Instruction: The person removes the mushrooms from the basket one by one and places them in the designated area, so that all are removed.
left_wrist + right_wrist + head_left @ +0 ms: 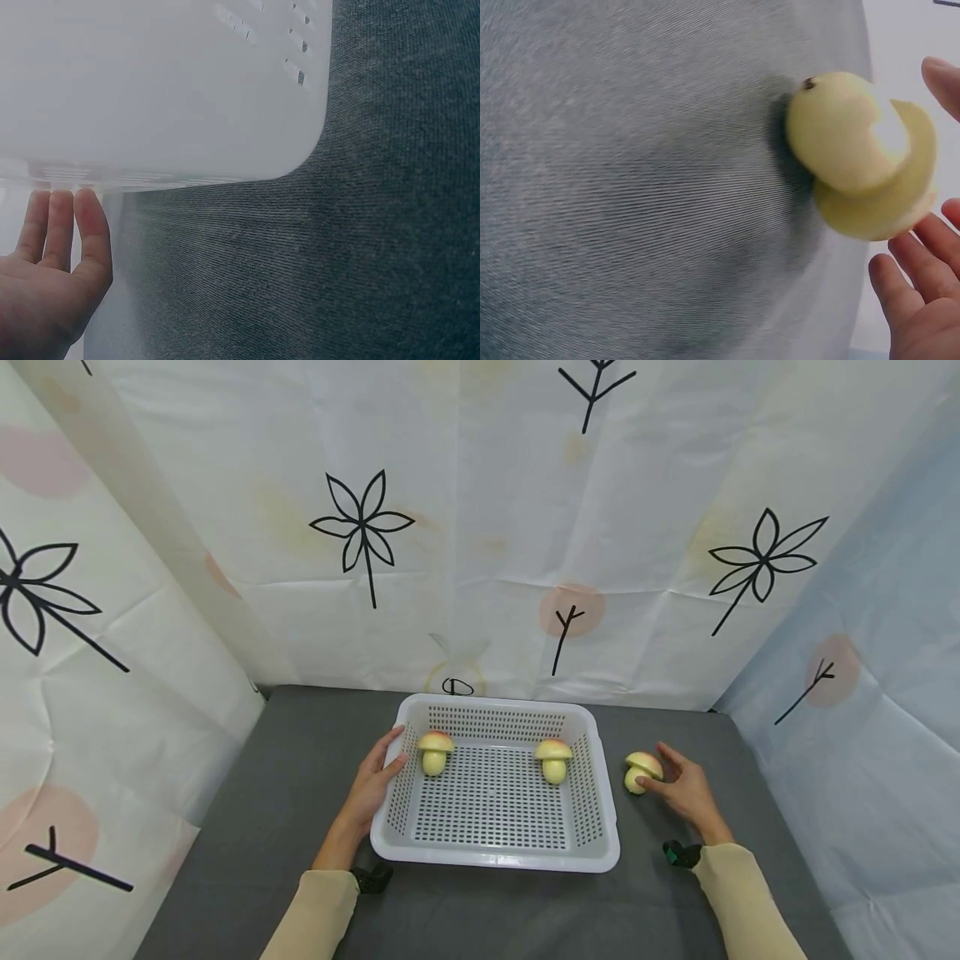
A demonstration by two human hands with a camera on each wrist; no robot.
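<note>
A white perforated plastic basket (491, 862) stands on the table. My left hand (371, 783) holds its left rim; in the left wrist view several fingertips (91, 217) meet the rim from below. Inside the basket are two toy mushrooms with pale stems and yellow-red caps, a left mushroom (435, 752) and a right mushroom (553, 760). A third mushroom (643, 772) lies tilted on the table, right of the basket. Around it my right hand (686, 789) is spread. In the right wrist view, fingertips reach the cap's edge and the thumb (943, 84) appears apart from it.
A dark grey cloth (300, 735) covers the table. White printed sheets (480, 543) hang behind it and along both sides, and the basket's far edge is close to the back sheet. Each wrist wears a black strap (372, 878).
</note>
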